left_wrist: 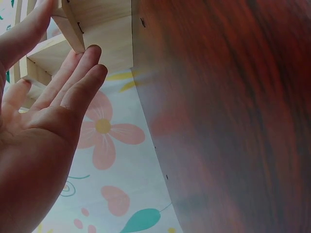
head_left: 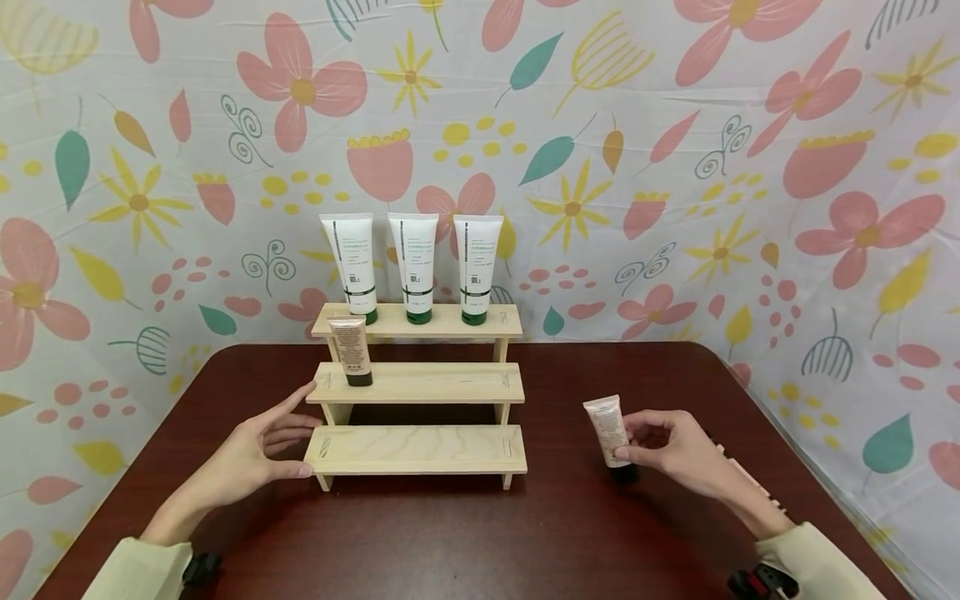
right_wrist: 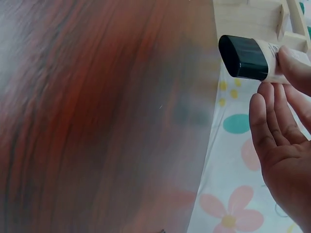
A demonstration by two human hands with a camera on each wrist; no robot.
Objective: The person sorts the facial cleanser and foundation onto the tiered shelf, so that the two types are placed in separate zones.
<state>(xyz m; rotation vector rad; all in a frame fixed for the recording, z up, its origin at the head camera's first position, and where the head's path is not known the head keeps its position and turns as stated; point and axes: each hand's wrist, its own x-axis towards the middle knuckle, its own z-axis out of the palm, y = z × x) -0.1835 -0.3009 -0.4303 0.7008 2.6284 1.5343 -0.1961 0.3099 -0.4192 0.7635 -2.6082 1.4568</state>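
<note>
My right hand (head_left: 675, 450) pinches a small beige squeeze tube (head_left: 607, 429) between thumb and fingers, upright with its black cap (right_wrist: 243, 57) at the bottom. It is right of a three-step wooden display rack (head_left: 420, 450). At the rack's left side is my left hand (head_left: 251, 454), fingers extended, fingertips at the middle step and thumb at the lowest. A second beige tube (head_left: 351, 350) stands on the middle step's left end. Along the top step stand three white tubes with green caps: left (head_left: 352, 262), middle (head_left: 416, 262) and right (head_left: 477, 262).
The rack stands on a dark red-brown wooden table (head_left: 570, 533). Behind it hangs a white cloth (head_left: 480, 100) with printed flowers and leaves. Partly covered by my right forearm, a row of small dark and beige things (head_left: 750, 479) lies along the table's right edge.
</note>
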